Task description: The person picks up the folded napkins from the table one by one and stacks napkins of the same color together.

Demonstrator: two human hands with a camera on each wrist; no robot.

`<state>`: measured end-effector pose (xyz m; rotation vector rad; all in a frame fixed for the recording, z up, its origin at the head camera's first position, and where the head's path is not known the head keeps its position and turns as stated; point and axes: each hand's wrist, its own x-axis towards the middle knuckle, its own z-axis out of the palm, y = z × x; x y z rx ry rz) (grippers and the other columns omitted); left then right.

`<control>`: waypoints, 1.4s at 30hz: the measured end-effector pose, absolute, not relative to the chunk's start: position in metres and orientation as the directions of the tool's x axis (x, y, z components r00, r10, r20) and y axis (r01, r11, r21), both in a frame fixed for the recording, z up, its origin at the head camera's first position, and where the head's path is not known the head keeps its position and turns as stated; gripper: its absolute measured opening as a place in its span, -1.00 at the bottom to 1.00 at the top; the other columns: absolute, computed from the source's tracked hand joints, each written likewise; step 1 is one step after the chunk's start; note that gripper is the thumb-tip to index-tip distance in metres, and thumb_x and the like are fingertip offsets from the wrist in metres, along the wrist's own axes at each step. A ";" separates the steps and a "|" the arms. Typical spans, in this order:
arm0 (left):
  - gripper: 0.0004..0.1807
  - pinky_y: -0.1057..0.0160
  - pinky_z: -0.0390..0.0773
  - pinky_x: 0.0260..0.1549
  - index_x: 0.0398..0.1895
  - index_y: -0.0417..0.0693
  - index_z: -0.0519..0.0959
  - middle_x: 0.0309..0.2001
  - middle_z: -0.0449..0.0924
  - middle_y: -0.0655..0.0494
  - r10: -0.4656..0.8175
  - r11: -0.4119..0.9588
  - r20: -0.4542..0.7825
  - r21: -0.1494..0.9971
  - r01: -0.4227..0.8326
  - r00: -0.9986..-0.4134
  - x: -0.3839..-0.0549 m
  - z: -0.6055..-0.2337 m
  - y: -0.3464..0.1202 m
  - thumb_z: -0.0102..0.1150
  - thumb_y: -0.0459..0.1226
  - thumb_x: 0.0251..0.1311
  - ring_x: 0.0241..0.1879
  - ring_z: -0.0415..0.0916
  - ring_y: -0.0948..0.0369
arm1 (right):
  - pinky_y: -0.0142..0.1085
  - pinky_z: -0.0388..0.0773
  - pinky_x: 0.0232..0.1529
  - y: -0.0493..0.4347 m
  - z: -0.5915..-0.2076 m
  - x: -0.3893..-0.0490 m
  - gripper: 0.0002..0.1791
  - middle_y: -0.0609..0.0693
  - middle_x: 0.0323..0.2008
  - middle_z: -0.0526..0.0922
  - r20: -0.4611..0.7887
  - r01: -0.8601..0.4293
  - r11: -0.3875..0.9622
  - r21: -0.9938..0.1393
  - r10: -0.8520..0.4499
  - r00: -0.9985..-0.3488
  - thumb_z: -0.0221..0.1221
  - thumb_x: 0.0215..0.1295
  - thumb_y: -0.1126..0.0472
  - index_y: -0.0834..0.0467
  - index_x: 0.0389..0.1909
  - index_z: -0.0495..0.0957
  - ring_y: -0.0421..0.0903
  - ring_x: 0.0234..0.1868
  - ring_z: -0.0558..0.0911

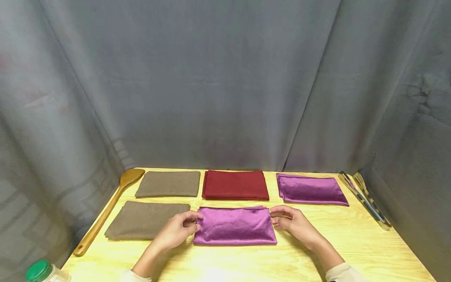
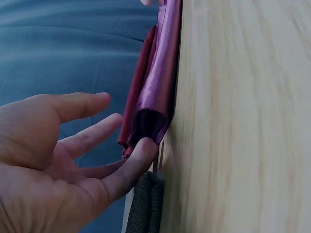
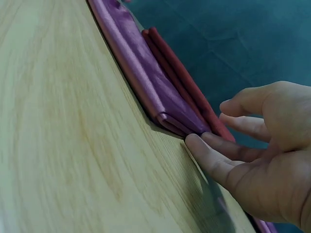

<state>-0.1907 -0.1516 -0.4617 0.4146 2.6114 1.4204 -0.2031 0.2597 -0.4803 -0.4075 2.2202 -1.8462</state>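
Note:
A folded shiny purple cloth (image 1: 235, 226) lies flat on the wooden table in front of me. At its left side my left hand (image 1: 179, 230) has its thumb and fingers loosely bent, a fingertip right at the cloth's open folded edge (image 2: 150, 121). My right hand (image 1: 296, 225) is at the opposite side, its fingertips by the layered corner (image 3: 175, 124). Neither hand grips the fabric. Beside the left hand, and partly covered by it, is a folded grey-brown cloth (image 1: 146, 219).
Behind lie another grey-brown cloth (image 1: 169, 184), a dark red cloth (image 1: 235, 185) and a second purple cloth (image 1: 313, 190), all folded. A wooden spatula (image 1: 105, 211) runs along the left edge, near a green-lidded jar (image 1: 39, 271). Metal tongs (image 1: 366, 201) lie at the right; grey curtains surround the table.

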 end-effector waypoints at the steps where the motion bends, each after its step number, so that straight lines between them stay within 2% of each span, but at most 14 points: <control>1: -0.65 0.31 0.67 -0.09 0.11 -0.10 0.66 0.03 0.74 -0.09 0.314 0.502 0.002 0.848 0.168 -0.949 -0.191 -0.463 -0.151 0.34 -0.26 0.26 -0.03 0.70 0.10 | -0.23 0.72 0.05 0.259 -0.481 -0.203 -0.52 0.52 0.18 0.54 -0.001 -0.062 0.170 -0.984 -0.351 -0.936 0.10 0.42 0.42 0.57 0.28 0.35 -0.16 0.01 0.72; 5: -0.64 0.38 0.66 -0.10 0.11 -0.17 0.65 0.04 0.73 -0.13 0.336 0.429 -0.018 0.893 0.136 -0.942 -0.194 -0.464 -0.150 0.34 -0.29 0.25 -0.01 0.69 0.07 | -0.26 0.72 0.03 0.256 -0.484 -0.202 -0.51 0.55 0.24 0.49 -0.016 -0.046 0.174 -0.984 -0.336 -0.942 0.08 0.38 0.44 0.54 0.29 0.36 -0.14 0.02 0.72; 9: -0.65 0.39 0.65 -0.10 0.11 -0.19 0.65 0.04 0.71 -0.16 0.361 0.381 -0.038 0.918 0.111 -0.932 -0.196 -0.464 -0.148 0.33 -0.32 0.26 -0.01 0.68 0.09 | -0.26 0.74 -0.03 0.252 -0.483 -0.202 -0.52 0.51 0.22 0.52 -0.015 -0.042 0.181 -0.983 -0.302 -0.953 0.09 0.36 0.44 0.52 0.28 0.38 -0.14 -0.03 0.72; 16: -0.62 0.39 0.59 -0.22 0.14 -0.16 0.64 0.07 0.66 -0.15 0.396 0.367 -0.090 0.928 0.068 -0.914 -0.198 -0.463 -0.139 0.33 -0.31 0.26 -0.15 0.58 0.21 | -0.29 0.71 -0.16 0.251 -0.484 -0.202 -0.58 0.46 0.11 0.62 0.006 -0.075 0.208 -0.975 -0.313 -0.950 0.16 0.39 0.39 0.49 0.21 0.46 -0.22 -0.15 0.70; 22: -0.63 0.37 0.53 -0.26 0.12 -0.09 0.65 0.12 0.61 -0.13 0.402 0.361 -0.093 0.930 0.065 -0.911 -0.200 -0.464 -0.132 0.34 -0.33 0.23 -0.11 0.49 0.17 | -0.30 0.72 -0.07 0.250 -0.488 -0.203 -0.60 0.48 0.16 0.58 0.017 -0.081 0.204 -0.976 -0.300 -0.954 0.18 0.38 0.39 0.47 0.19 0.49 -0.21 -0.08 0.72; 27: -0.64 0.37 0.49 -0.20 0.12 -0.11 0.64 0.11 0.57 -0.12 0.429 0.347 -0.095 0.936 0.067 -0.898 -0.200 -0.466 -0.131 0.33 -0.33 0.25 -0.11 0.44 0.16 | -0.37 0.69 -0.01 0.248 -0.489 -0.202 -0.59 0.44 0.19 0.57 0.017 -0.084 0.216 -0.973 -0.294 -0.956 0.19 0.37 0.38 0.47 0.19 0.50 -0.26 -0.03 0.69; 34: -0.67 0.25 0.40 0.03 0.09 -0.05 0.65 0.16 0.56 -0.07 0.439 0.370 -0.107 0.926 0.071 -0.892 -0.202 -0.468 -0.130 0.33 -0.30 0.25 0.03 0.41 0.15 | -0.43 0.65 -0.13 0.242 -0.491 -0.200 -0.65 0.34 0.04 0.65 0.048 -0.133 0.243 -0.961 -0.329 -0.943 0.20 0.34 0.42 0.41 0.12 0.59 -0.31 -0.20 0.64; 42: -0.67 0.25 0.38 0.04 0.10 -0.02 0.64 0.22 0.53 -0.07 0.447 0.359 -0.119 0.932 0.056 -0.886 -0.201 -0.467 -0.129 0.31 -0.30 0.26 0.05 0.39 0.12 | -0.42 0.64 -0.02 0.241 -0.491 -0.199 -0.63 0.45 0.16 0.59 0.043 -0.129 0.216 -0.968 -0.365 -0.930 0.19 0.38 0.38 0.42 0.16 0.57 -0.24 -0.06 0.69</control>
